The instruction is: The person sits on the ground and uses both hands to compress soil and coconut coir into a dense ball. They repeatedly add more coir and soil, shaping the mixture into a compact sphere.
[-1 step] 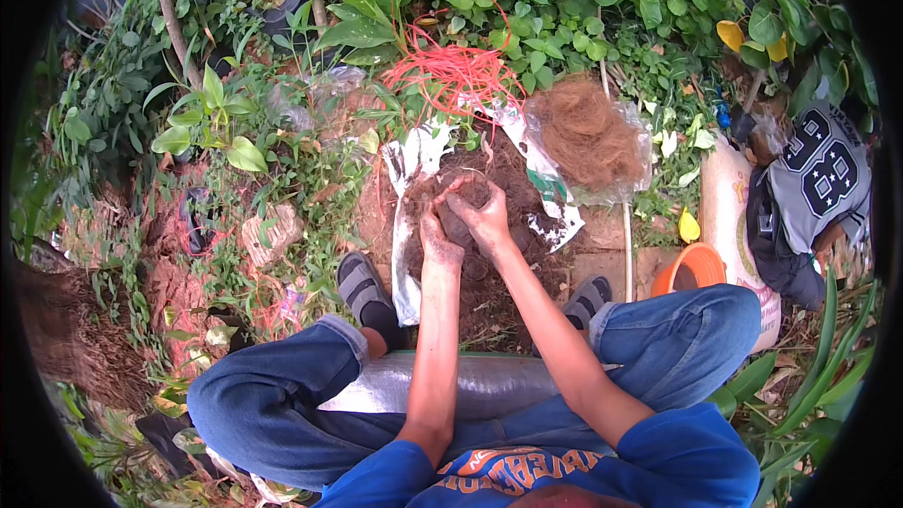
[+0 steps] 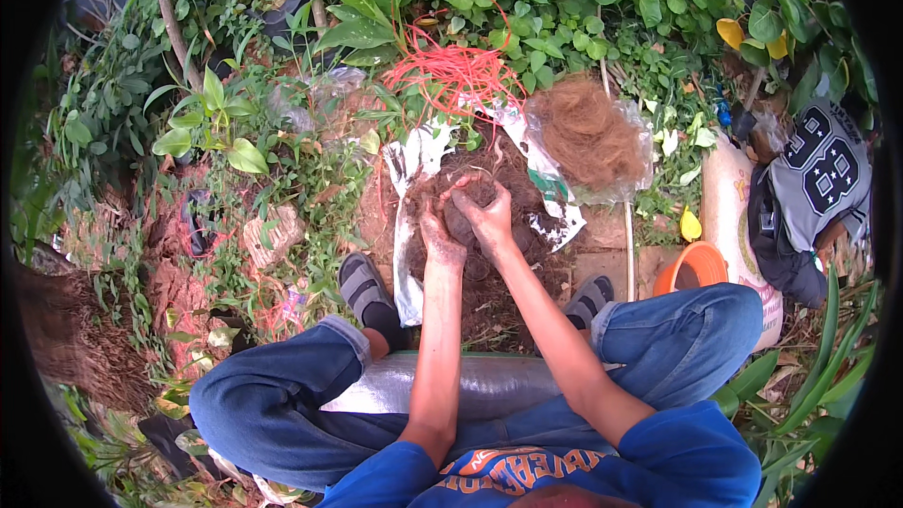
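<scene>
Together both hands (image 2: 467, 219) clasp a soil clump (image 2: 463, 217), red strings (image 2: 453, 71) and fibre bag (image 2: 590, 138) beyond.

soil clump (image 2: 463, 216): mostly hidden by hands | orange pot (image 2: 694, 268): half behind knee

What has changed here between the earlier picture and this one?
Nothing has visibly changed. The left hand and right hand are cupped together around a dark clump of soil over the soil heap on the white sheet, as before. The red string bundle, the bag of brown fibre and the orange pot lie where they were.
</scene>
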A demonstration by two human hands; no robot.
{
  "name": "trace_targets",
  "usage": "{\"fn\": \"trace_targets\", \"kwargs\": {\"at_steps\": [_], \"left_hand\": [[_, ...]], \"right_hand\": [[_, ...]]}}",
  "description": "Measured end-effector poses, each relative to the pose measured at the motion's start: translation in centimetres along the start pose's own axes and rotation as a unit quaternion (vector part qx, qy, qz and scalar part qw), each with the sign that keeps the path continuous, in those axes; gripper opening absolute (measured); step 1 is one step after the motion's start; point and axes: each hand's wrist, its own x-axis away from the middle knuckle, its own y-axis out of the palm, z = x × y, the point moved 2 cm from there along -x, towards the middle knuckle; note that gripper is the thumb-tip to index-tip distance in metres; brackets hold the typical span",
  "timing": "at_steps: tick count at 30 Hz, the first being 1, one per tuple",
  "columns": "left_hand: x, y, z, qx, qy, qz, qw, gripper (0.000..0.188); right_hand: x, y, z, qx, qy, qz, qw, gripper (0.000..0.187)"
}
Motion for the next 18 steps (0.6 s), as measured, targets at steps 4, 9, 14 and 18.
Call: {"fn": "trace_targets", "kwargs": {"at_steps": [4, 9, 14, 18], "left_hand": [[4.1, 5.8, -0.3, -0.089, 0.006, 0.115, 0.989, 0.039], [3.5, 3.9, -1.2, -0.057, 0.061, 0.079, 0.993, 0.036], [3.8, 4.1, -1.5, -0.068, 0.086, 0.046, 0.993, 0.034], [2.2, 1.8, -1.6, 0.029, 0.042, -0.002, 0.999, 0.032]], "right_hand": [[-0.4, -1.0, -0.1, 0.14, -0.08, 0.119, 0.98, 0.014], [-0.1, -0.6, -0.4, 0.328, -0.175, 0.088, 0.924, 0.014], [0.3, -0.6, -0.6, 0.352, -0.226, 0.045, 0.907, 0.02], [0.9, -0.2, -0.1, 0.295, -0.178, -0.008, 0.939, 0.019]]}}
